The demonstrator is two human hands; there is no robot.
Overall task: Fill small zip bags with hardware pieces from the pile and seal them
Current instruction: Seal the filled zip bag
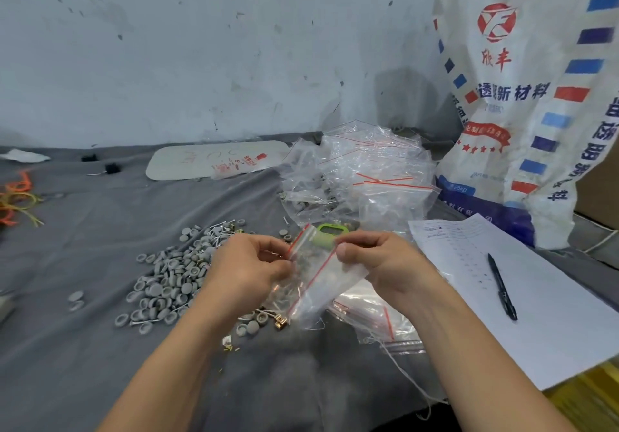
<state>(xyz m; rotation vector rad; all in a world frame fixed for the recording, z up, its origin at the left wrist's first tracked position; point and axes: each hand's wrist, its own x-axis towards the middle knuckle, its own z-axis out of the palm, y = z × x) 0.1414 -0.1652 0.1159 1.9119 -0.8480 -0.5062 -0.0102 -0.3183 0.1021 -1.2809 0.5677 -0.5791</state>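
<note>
One head-worn wide-angle view — facing forward and down, close over the table [83, 348], wall [201, 63] behind.

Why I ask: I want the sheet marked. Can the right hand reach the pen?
Probably, once freed: the right hand pinches the zip bag, but the pen lies uncovered on the paper nearby.

We read the woven sack [522, 103] as follows: a round red logo [496, 22] with letters resembling "YF", the red characters "欣丰" below it, and a dark blue line ending in "新材料". Its blue label [457, 187] gives "25kg". The flat white pack [214, 160] bears red print, illegible except a "6". We cannot read the printed table on the paper sheet [552, 314].
</note>
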